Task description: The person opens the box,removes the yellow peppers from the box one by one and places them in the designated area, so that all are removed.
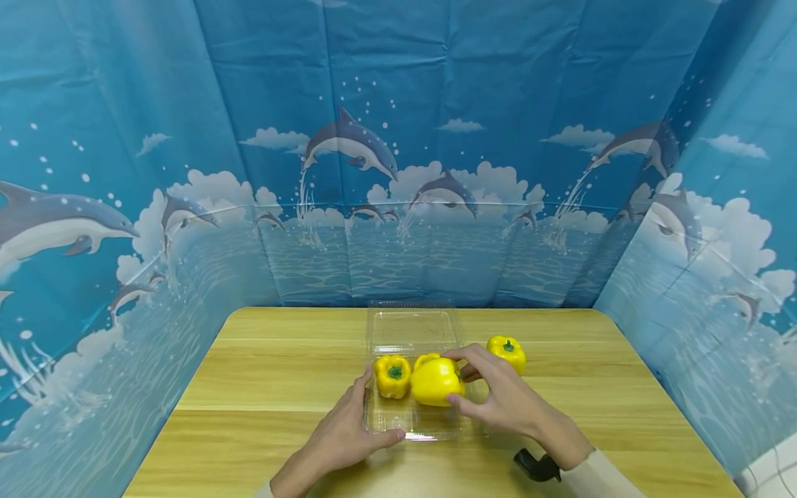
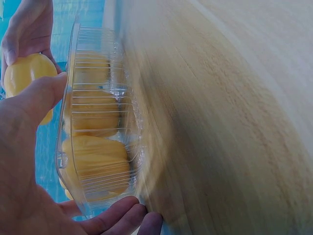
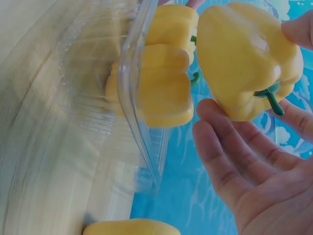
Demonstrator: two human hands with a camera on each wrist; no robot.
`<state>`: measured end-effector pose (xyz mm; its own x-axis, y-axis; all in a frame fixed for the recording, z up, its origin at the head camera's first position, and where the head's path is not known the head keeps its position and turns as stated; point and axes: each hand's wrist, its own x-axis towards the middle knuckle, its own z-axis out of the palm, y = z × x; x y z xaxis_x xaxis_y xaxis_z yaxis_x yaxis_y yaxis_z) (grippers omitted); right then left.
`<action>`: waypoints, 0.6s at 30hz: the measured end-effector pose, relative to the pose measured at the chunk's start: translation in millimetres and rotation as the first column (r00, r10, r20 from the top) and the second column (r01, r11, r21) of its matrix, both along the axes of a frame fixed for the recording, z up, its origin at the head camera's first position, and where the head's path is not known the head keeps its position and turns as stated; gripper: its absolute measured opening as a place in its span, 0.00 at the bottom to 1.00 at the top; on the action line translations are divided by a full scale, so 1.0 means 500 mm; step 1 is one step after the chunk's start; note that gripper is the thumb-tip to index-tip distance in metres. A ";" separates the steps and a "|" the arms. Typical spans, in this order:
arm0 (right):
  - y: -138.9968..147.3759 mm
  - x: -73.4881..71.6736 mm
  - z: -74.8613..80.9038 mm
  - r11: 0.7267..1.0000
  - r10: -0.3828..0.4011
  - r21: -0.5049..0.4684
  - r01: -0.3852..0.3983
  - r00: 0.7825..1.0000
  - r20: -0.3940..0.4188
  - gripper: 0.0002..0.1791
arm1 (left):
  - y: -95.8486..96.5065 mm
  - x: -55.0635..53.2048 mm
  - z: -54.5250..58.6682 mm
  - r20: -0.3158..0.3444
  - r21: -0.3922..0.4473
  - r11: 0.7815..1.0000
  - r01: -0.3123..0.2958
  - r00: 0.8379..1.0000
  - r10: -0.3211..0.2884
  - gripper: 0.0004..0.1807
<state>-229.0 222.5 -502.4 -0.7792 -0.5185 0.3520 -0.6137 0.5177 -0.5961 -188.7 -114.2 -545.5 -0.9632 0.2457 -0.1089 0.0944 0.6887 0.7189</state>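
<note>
A clear plastic clamshell box (image 1: 389, 418) stands on the table with its lid (image 1: 414, 330) folded back behind it. My left hand (image 1: 345, 429) grips the box at its left front corner, thumb along the front rim and fingers round the left side. My right hand (image 1: 504, 398) holds a yellow bell pepper (image 3: 244, 58) above the box, between thumb and fingertips, its green stem toward the palm. Inside stand two more yellow bell peppers; the left pepper (image 1: 392, 377) shows fully, while the other pepper (image 3: 164, 85) is partly hidden behind the held one in the head view.
Another yellow bell pepper (image 1: 507, 353) rests on the wooden table (image 1: 261, 387), right of the box and beyond my right hand. A black device (image 1: 537, 465) sits at my right wrist. A blue dolphin-print curtain (image 1: 398, 263) encloses the table's back and sides.
</note>
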 end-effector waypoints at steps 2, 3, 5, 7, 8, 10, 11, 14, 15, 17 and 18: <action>0.002 -0.002 0.000 1.000 -0.003 0.004 0.003 1.000 -0.005 0.32 | 0.000 -0.001 0.000 -0.002 0.000 1.000 -0.002 1.000 0.002 0.74; 0.003 -0.003 0.000 1.000 -0.006 0.005 0.006 1.000 -0.007 0.32 | 0.001 -0.002 0.000 -0.003 0.000 1.000 -0.003 1.000 0.003 0.74; 0.005 -0.005 0.000 1.000 -0.012 0.009 0.012 1.000 -0.013 0.32 | 0.001 -0.003 0.001 -0.006 0.000 1.000 -0.005 1.000 0.005 0.74; 0.007 -0.006 0.000 1.000 -0.019 0.011 0.019 1.000 -0.019 0.32 | 0.001 -0.005 0.001 -0.007 0.000 1.000 -0.005 1.000 0.005 0.74; 0.008 -0.006 0.001 1.000 -0.023 0.013 0.024 0.999 -0.022 0.32 | 0.001 -0.005 0.001 -0.008 0.000 1.000 -0.004 1.000 0.004 0.74; 0.009 -0.007 0.001 0.999 -0.030 0.015 0.030 0.999 -0.029 0.33 | 0.001 -0.007 0.001 -0.010 0.001 1.000 -0.002 1.000 0.002 0.74; 0.010 -0.007 0.001 0.999 -0.032 0.017 0.033 0.999 -0.034 0.33 | 0.001 -0.007 0.001 -0.011 0.002 1.000 0.000 1.000 0.000 0.74; 0.010 -0.007 -0.001 0.999 -0.033 0.015 0.034 0.999 -0.040 0.32 | 0.000 -0.007 0.002 -0.007 0.004 1.000 -0.002 1.000 0.002 0.74; 0.011 -0.006 -0.002 0.999 -0.033 0.015 0.034 0.999 -0.043 0.32 | 0.000 -0.006 0.002 -0.003 0.004 1.000 -0.003 1.000 0.003 0.74; 0.011 -0.005 -0.004 0.999 -0.034 0.013 0.035 0.998 -0.046 0.32 | 0.000 -0.004 0.001 0.006 0.006 1.000 -0.005 1.000 0.005 0.74; 0.012 -0.004 -0.005 0.999 -0.036 0.010 0.037 0.998 -0.046 0.32 | 0.000 -0.003 0.001 0.010 0.009 1.000 -0.006 1.000 0.006 0.74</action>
<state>-230.9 228.5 -504.7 -0.7807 -0.4942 0.3824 -0.6211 0.5465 -0.5618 -190.4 -114.2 -545.1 -0.9635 0.2409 -0.1167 0.0828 0.6829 0.7258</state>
